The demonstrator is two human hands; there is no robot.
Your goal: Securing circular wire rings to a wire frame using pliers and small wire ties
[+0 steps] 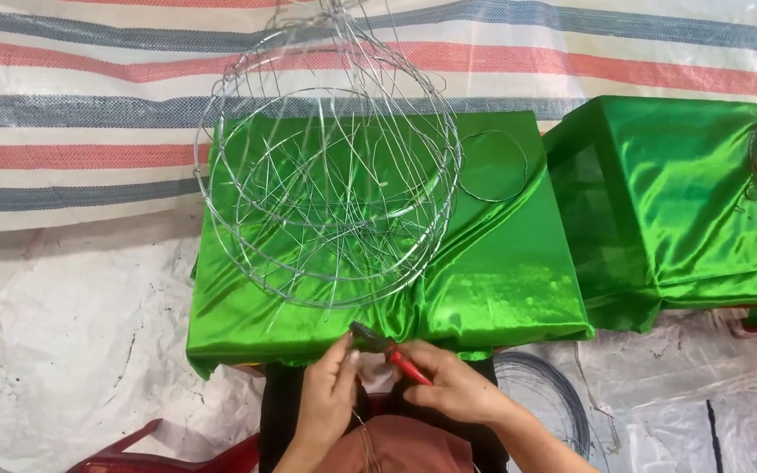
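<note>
Right-hand grip [457,385] holds red-handled pliers [387,349], left-hand grip [330,394] pinches thin wire at their tip, just below the green-draped bench [501,280] carrying a wire basket frame [330,166].

A table draped in green satin cloth [501,280] carries a wire frame [330,166] — and a loose wire ring [494,166].

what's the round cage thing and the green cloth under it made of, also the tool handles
Round cage frame: thin bare metal wire, silvery, see-through hoops and spokes. Green cloth: looks like satin, glossy highlights and soft folds. Pliers in the right hand: dark metal head, red handles, probably plastic or rubber.
</note>
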